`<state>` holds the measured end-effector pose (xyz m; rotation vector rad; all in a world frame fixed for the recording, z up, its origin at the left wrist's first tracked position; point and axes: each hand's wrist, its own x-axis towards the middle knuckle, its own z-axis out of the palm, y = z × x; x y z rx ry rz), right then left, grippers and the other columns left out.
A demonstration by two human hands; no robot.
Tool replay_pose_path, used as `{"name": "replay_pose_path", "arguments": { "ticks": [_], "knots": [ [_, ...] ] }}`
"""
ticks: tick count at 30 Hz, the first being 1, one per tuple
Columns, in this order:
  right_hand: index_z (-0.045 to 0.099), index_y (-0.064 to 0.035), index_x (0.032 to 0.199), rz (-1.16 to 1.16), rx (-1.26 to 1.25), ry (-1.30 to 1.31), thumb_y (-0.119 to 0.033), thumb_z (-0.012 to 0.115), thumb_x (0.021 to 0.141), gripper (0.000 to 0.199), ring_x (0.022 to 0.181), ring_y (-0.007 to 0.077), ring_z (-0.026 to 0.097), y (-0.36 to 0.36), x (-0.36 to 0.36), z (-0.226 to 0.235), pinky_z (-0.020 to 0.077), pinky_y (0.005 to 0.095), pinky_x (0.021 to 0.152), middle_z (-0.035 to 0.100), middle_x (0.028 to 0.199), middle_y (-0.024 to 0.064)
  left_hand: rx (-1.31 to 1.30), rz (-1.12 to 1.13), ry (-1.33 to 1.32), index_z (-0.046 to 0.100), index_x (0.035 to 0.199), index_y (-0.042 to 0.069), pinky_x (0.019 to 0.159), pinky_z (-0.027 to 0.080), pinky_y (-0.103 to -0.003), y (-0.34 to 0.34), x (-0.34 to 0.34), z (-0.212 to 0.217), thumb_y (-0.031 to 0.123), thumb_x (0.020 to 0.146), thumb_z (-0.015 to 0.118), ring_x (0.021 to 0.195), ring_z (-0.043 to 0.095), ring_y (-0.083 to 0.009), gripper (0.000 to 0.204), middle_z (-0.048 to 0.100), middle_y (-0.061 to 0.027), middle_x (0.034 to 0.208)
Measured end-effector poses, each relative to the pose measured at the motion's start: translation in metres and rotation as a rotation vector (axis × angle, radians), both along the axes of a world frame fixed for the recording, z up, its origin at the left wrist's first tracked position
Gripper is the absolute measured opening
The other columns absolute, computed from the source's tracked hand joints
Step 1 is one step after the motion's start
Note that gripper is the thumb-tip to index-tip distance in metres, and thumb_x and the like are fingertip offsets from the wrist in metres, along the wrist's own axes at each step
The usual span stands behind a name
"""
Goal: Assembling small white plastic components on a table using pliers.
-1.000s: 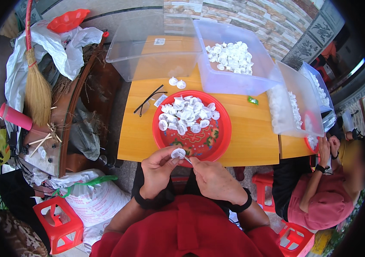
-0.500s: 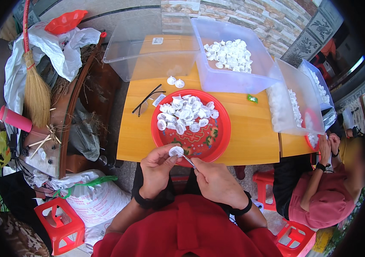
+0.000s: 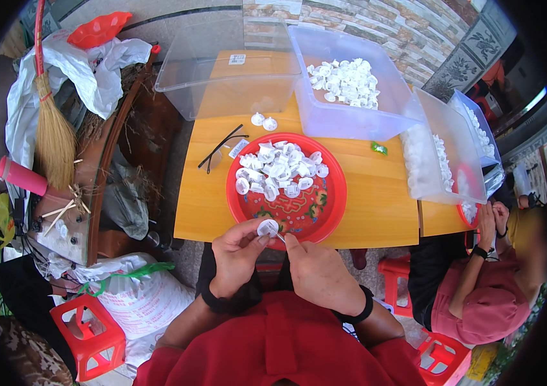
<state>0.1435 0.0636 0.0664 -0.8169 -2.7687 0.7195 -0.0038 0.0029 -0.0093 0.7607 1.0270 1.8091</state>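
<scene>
Above the near edge of the surface (image 3: 383,222), your left hand (image 3: 236,257) pinches a round white piece (image 3: 268,227) — its detailed face now turned into view — while your right hand (image 3: 323,273) clasps a slim tool (image 3: 280,237); work apparently continues.

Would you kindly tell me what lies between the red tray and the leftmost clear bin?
Two white pieces lie there on the table, in the head view.

Left grip (image 3: 235,260) pinched, right grip (image 3: 325,273) curled beside, forearms (image 3: 190,323) angled inward
</scene>
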Motion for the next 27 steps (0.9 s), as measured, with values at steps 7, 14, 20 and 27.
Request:
{"name": "replay_pose_path", "arguments": {
  "ticks": [7, 14, 20, 27],
  "knots": [
    [0.052, 0.0104, 0.111, 0.028, 0.189, -0.151, -0.008, 0.054, 0.073, 0.042, 0.055, 0.0264, 0.057, 0.003, 0.003, 0.013, 0.0459, 0.0358, 0.049, 0.056, 0.068, 0.0148, -0.041, 0.010, 0.033, 0.057, 0.108, -0.007, 0.080, 0.052, -0.031, 0.001, 0.002, -0.003, -0.011, 0.082, 0.055, 0.091, 0.062, -0.0191, 0.027, 0.062, -0.0153, 0.103],
    [0.055, 0.0050, 0.109, -0.057, 0.042, 0.012, -0.008, 0.053, 0.081, 0.030, 0.059, 0.0307, 0.059, 0.009, 0.017, 0.019, 0.0458, 0.0400, 0.053, 0.057, 0.069, 0.0155, 0.126, -0.043, 0.150, 0.058, 0.110, -0.002, 0.087, 0.048, -0.028, 0.002, 0.002, 0.006, -0.012, 0.083, 0.054, 0.104, 0.056, -0.0169, 0.029, 0.056, -0.0130, 0.114],
    [0.058, 0.0021, 0.108, -0.194, -0.306, 0.235, -0.001, 0.056, 0.079, 0.030, 0.056, 0.0212, 0.056, 0.014, 0.015, 0.027, 0.0434, 0.0296, 0.055, 0.057, 0.070, 0.0154, 0.014, -0.016, 0.085, 0.057, 0.112, -0.001, 0.082, 0.049, -0.026, 0.001, -0.006, 0.003, -0.009, 0.083, 0.056, 0.097, 0.059, -0.0158, 0.029, 0.060, -0.0103, 0.108],
    [0.055, 0.0020, 0.092, -0.299, -0.558, 0.428, -0.009, 0.060, 0.078, 0.018, 0.061, 0.0166, 0.051, 0.023, -0.010, -0.008, 0.0416, 0.0320, 0.057, 0.054, 0.069, 0.0121, 0.003, -0.137, 0.005, 0.056, 0.112, -0.005, 0.077, 0.051, -0.028, -0.007, 0.003, 0.015, 0.001, 0.084, 0.060, 0.087, 0.062, -0.0152, 0.028, 0.064, -0.0106, 0.100]
  ]
}}
